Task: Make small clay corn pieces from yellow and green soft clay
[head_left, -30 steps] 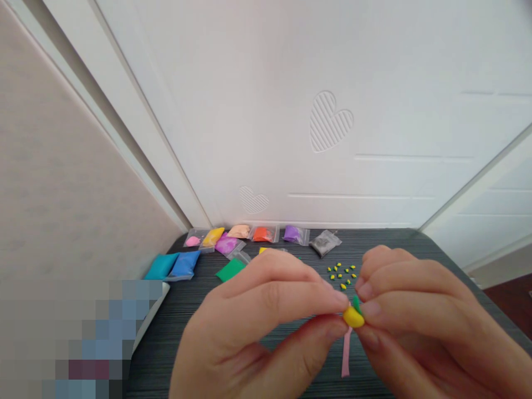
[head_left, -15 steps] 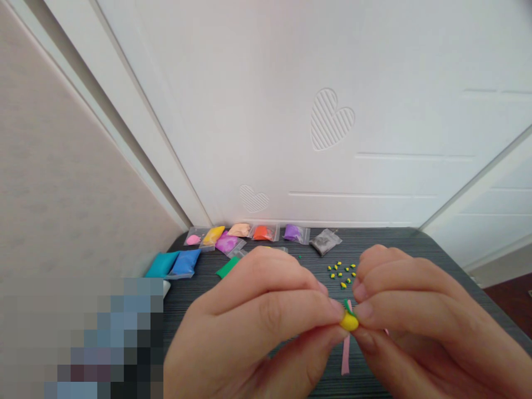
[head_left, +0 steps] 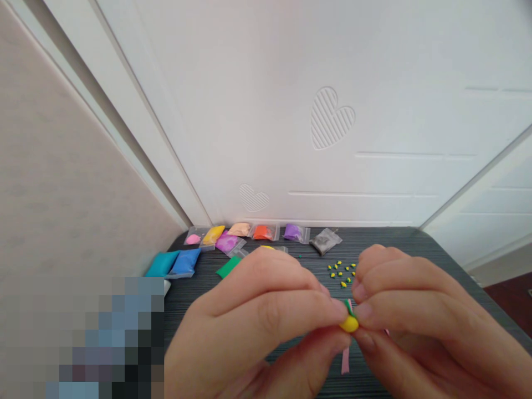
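Observation:
A small yellow clay ball (head_left: 349, 323) with a thin green clay piece (head_left: 348, 306) on top sits pinched between both hands, low in the middle of the head view. My left hand (head_left: 257, 321) grips it from the left with thumb and forefinger. From the right, my right hand (head_left: 419, 321) pinches the same ball, its fingers curled. Under the hands a pink clay strip (head_left: 346, 357) lies on the dark table (head_left: 374, 244).
Several tiny yellow-and-green clay bits (head_left: 341, 273) lie scattered behind the hands. Small bags of coloured clay line the table's back edge: pink (head_left: 193, 239), orange (head_left: 262, 233), purple (head_left: 294, 233), grey (head_left: 324, 241), two blue bags (head_left: 174, 264) and a green piece (head_left: 228, 267). A white panelled door rises behind.
The hands and ball have sunk slightly and shifted a little left. The green piece now lies flatter against the top of the yellow ball.

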`<state>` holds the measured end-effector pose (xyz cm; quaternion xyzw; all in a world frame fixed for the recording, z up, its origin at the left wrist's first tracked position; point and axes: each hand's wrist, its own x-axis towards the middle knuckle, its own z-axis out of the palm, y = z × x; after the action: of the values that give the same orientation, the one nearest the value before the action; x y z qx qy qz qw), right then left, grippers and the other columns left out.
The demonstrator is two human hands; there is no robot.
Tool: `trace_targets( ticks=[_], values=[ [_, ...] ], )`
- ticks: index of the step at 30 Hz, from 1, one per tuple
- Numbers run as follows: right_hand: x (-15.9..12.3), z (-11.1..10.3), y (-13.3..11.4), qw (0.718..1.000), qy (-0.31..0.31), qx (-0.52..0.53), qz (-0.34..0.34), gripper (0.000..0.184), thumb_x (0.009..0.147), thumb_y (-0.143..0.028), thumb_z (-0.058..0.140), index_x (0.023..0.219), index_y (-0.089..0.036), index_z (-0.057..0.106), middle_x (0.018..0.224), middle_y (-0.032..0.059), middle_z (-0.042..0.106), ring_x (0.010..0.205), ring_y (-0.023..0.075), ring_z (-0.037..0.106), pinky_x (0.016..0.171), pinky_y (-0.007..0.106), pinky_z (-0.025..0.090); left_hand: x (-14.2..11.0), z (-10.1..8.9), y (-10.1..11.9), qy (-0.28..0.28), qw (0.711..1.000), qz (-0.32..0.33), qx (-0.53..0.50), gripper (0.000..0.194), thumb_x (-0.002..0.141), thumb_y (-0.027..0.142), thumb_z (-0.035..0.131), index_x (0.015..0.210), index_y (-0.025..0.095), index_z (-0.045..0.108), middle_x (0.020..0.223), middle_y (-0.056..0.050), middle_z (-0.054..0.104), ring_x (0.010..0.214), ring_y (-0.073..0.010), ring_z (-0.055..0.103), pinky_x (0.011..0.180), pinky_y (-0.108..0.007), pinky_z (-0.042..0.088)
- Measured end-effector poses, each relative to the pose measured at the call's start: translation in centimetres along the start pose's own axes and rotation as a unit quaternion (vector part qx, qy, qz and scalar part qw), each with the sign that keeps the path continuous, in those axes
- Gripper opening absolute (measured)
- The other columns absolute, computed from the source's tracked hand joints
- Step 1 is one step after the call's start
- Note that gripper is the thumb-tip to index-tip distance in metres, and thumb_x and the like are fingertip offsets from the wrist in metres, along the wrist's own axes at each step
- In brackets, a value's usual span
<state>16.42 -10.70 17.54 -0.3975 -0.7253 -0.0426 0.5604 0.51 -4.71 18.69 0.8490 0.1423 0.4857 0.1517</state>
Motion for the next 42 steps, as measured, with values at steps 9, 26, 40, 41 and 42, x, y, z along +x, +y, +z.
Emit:
trace_targets(
  ticks=[9, 26, 40, 41, 42],
  values=[
    [0.18, -0.36, -0.06, 1.000, -0.017, -0.016, 0.001, 0.015, 0.066, -0.016, 0.066, 0.079, -0.018, 0.059, 0.071, -0.0018, 0.060, 0.072, 0.0113, 0.058, 0.068, 0.025, 0.052, 0.01, -0.05, 0.00, -0.008, 1.000, -0.011, -0.004, 0.013, 0.067, 0.021, 0.065, 0.079, 0.023, 0.060, 0.074, 0.001, 0.063, 0.072, -0.0115, 0.060, 0.068, -0.021, 0.051],
    [0.47, -0.40, -0.08, 0.999, -0.029, -0.014, -0.002, 0.014, 0.066, -0.016, 0.066, 0.078, -0.018, 0.060, 0.069, -0.0021, 0.060, 0.070, 0.0105, 0.057, 0.068, 0.025, 0.052, 0.01, 0.00, 0.08, -0.002, 1.000, -0.024, -0.012, 0.013, 0.068, 0.022, 0.064, 0.080, 0.023, 0.060, 0.075, 0.001, 0.063, 0.072, -0.0116, 0.059, 0.068, -0.021, 0.050],
    [0.27, -0.25, -0.21, 1.000, -0.013, -0.020, 0.002, 0.014, 0.065, -0.015, 0.066, 0.077, -0.018, 0.059, 0.069, -0.0017, 0.060, 0.072, 0.0119, 0.058, 0.067, 0.026, 0.052, 0.13, -0.10, 0.05, -0.013, 1.000, -0.012, -0.002, 0.009, 0.070, 0.021, 0.063, 0.078, 0.023, 0.061, 0.072, 0.001, 0.063, 0.070, -0.0114, 0.060, 0.067, -0.021, 0.051],
    [0.25, -0.19, -0.17, 1.000, -0.010, -0.020, 0.001, 0.014, 0.065, -0.015, 0.066, 0.077, -0.018, 0.059, 0.069, -0.0019, 0.060, 0.071, 0.0118, 0.058, 0.067, 0.026, 0.052, 0.09, -0.08, 0.05, -0.012, 1.000, -0.012, -0.003, 0.009, 0.070, 0.021, 0.063, 0.078, 0.023, 0.061, 0.072, 0.001, 0.063, 0.070, -0.0111, 0.060, 0.068, -0.020, 0.051],
    [0.21, -0.14, -0.13, 1.000, -0.007, -0.021, 0.000, 0.014, 0.065, -0.015, 0.066, 0.077, -0.018, 0.059, 0.069, -0.0019, 0.060, 0.071, 0.0118, 0.058, 0.068, 0.026, 0.052, 0.06, -0.06, 0.04, -0.012, 1.000, -0.012, -0.004, 0.009, 0.070, 0.021, 0.063, 0.078, 0.023, 0.061, 0.072, 0.002, 0.063, 0.070, -0.0109, 0.060, 0.068, -0.020, 0.051]
  ],
)
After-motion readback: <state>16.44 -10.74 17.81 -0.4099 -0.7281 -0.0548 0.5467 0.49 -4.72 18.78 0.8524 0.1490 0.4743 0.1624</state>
